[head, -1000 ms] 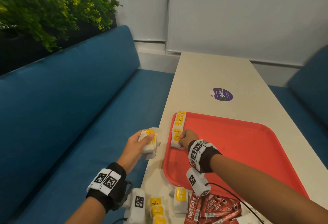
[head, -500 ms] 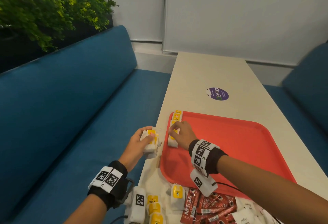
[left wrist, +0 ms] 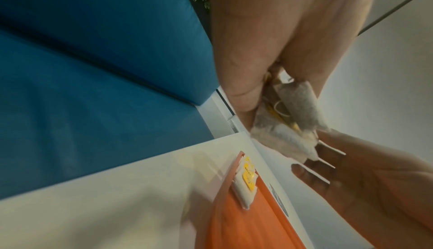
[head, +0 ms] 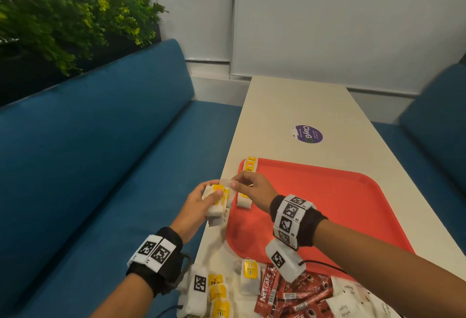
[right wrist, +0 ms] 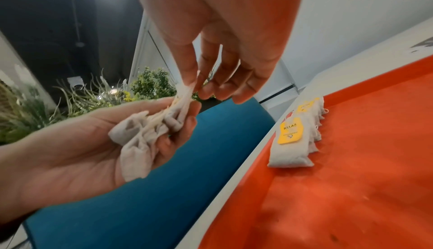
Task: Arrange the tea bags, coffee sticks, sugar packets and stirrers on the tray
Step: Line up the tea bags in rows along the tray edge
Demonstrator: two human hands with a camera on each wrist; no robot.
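Note:
My left hand (head: 201, 198) holds a bunch of white tea bags (head: 216, 204) with yellow tags, just off the left edge of the red tray (head: 327, 206). My right hand (head: 248, 187) reaches across and pinches the top of one tea bag (right wrist: 187, 93) in that bunch between thumb and forefinger. A row of tea bags (head: 248, 181) lies along the tray's left rim, seen as well in the right wrist view (right wrist: 297, 132) and the left wrist view (left wrist: 246, 184). Loose tea bags (head: 249, 277), red coffee sticks (head: 297, 297) and white sugar packets (head: 345, 307) lie on the table's near end.
The white table (head: 290, 105) runs away from me with a purple round sticker (head: 307, 134) beyond the tray. Blue benches (head: 100, 166) flank it on both sides. Green plants (head: 63, 22) stand behind the left bench.
My right hand has left the row of tea bags on the tray and moved left to the bunch in my left hand, pinching one bag. The left hand has stayed about where it was.

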